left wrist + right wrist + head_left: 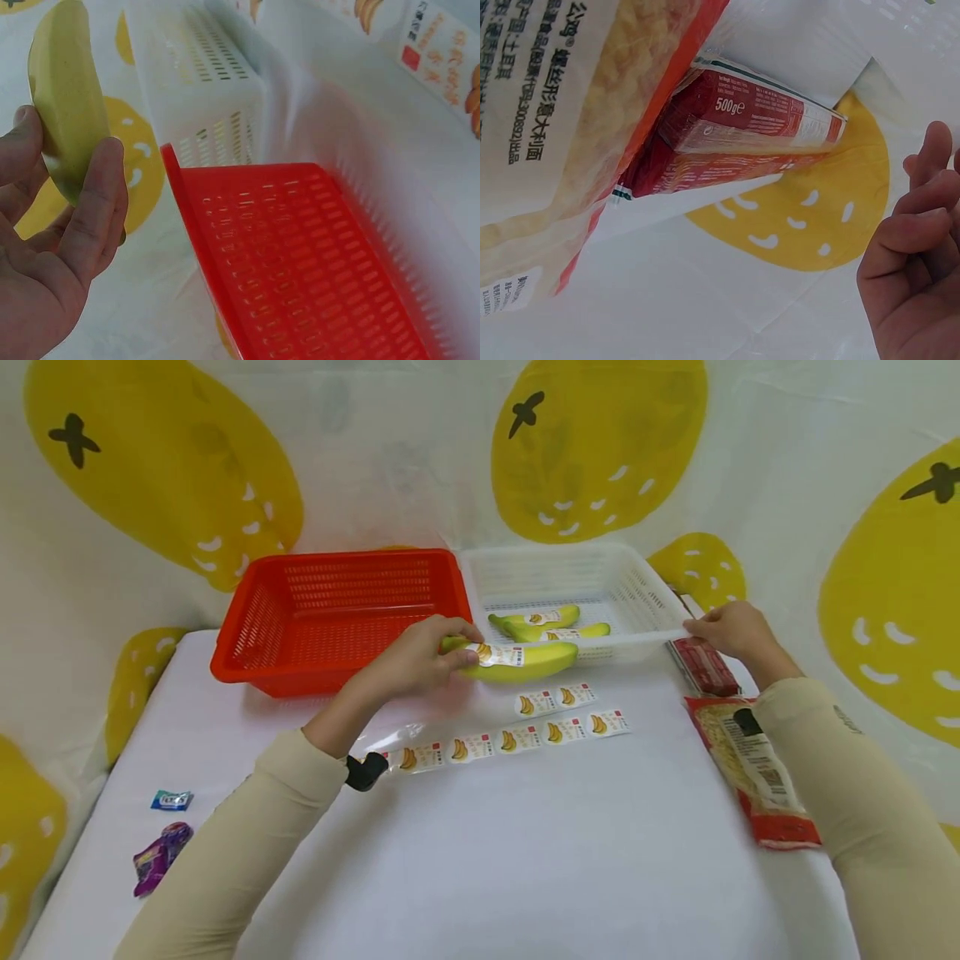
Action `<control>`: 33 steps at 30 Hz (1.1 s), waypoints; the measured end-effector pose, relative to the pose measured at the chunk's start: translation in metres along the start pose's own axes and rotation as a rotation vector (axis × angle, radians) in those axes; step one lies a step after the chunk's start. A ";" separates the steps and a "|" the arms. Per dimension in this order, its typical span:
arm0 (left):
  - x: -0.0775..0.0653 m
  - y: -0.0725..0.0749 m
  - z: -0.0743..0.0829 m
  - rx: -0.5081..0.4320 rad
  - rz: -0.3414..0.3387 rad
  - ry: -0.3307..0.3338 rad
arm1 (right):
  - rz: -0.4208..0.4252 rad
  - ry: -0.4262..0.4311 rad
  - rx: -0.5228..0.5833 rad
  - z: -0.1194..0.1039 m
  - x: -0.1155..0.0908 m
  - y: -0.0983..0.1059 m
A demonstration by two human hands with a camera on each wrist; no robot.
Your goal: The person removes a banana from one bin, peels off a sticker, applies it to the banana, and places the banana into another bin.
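Observation:
My left hand grips a yellow banana at its left end, in front of the white basket. A white label with printed bananas is on its side. In the left wrist view, the thumb and fingers hold the banana from both sides. Two more labelled bananas lie inside the white basket. At that basket's front right corner, my right hand pinches the rim; the right wrist view shows its fingers curled, the contact partly out of frame.
A red basket stands left of the white one. Banana label strips lie on the white table. To the right are a bag of pasta and a red 500g pack. Small wrapped sweets lie at the left.

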State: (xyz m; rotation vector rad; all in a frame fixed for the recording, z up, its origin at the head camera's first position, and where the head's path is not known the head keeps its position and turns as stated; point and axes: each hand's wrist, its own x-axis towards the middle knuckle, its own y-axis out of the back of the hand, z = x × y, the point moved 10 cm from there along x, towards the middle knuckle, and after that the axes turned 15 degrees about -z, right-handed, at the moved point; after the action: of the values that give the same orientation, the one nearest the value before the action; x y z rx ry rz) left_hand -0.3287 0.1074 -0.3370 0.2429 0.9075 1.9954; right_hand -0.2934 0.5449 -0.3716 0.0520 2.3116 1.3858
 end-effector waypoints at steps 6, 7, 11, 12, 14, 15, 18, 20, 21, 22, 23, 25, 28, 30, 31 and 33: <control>0.020 0.005 0.005 -0.010 0.003 0.012 | -0.011 0.003 0.001 -0.007 0.003 -0.002; 0.024 0.006 0.006 -0.004 0.004 0.014 | -0.014 0.002 0.003 -0.008 0.004 -0.003; 0.041 0.004 0.006 -0.009 -0.005 0.039 | -0.013 0.010 -0.010 -0.014 0.005 -0.005; 0.045 0.003 0.006 -0.017 -0.012 0.043 | -0.013 0.010 -0.016 -0.015 0.004 -0.006; 0.055 0.001 0.007 -0.019 -0.019 0.045 | -0.012 0.008 -0.020 -0.014 0.004 -0.006; 0.060 0.000 0.008 -0.017 -0.022 0.041 | -0.013 0.003 -0.015 -0.013 0.004 -0.007; 0.074 -0.003 0.014 0.002 -0.019 0.029 | -0.008 -0.005 -0.009 -0.008 0.002 -0.005; 0.084 -0.004 0.016 0.007 -0.021 0.034 | -0.010 -0.017 0.006 -0.004 0.002 -0.005; 0.089 -0.004 0.016 0.011 -0.021 0.039 | -0.011 -0.019 0.011 -0.003 0.002 -0.005; 0.093 -0.004 0.017 0.014 -0.022 0.045 | -0.010 -0.018 0.014 -0.002 0.002 -0.005; 0.097 -0.004 0.018 0.019 -0.023 0.048 | -0.011 -0.020 0.019 -0.001 0.003 -0.005; 0.105 -0.006 0.018 0.011 -0.029 0.066 | -0.015 -0.025 0.029 0.000 0.004 -0.005; 0.115 -0.008 0.018 0.004 -0.033 0.086 | -0.004 -0.024 0.022 0.002 0.004 -0.004; 0.121 -0.010 0.017 -0.015 -0.037 0.105 | 0.001 -0.025 0.021 0.003 0.003 -0.003; 0.124 -0.011 0.015 -0.022 -0.038 0.118 | 0.004 -0.025 0.021 0.004 0.004 -0.003; 0.129 -0.013 0.012 -0.025 -0.040 0.140 | 0.007 -0.023 0.025 0.005 0.003 -0.002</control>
State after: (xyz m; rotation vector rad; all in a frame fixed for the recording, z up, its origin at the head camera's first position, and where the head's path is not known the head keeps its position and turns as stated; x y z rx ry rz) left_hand -0.3884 0.2212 -0.3596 0.0713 0.9673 2.0043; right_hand -0.2937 0.5488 -0.3764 0.0828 2.3117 1.3529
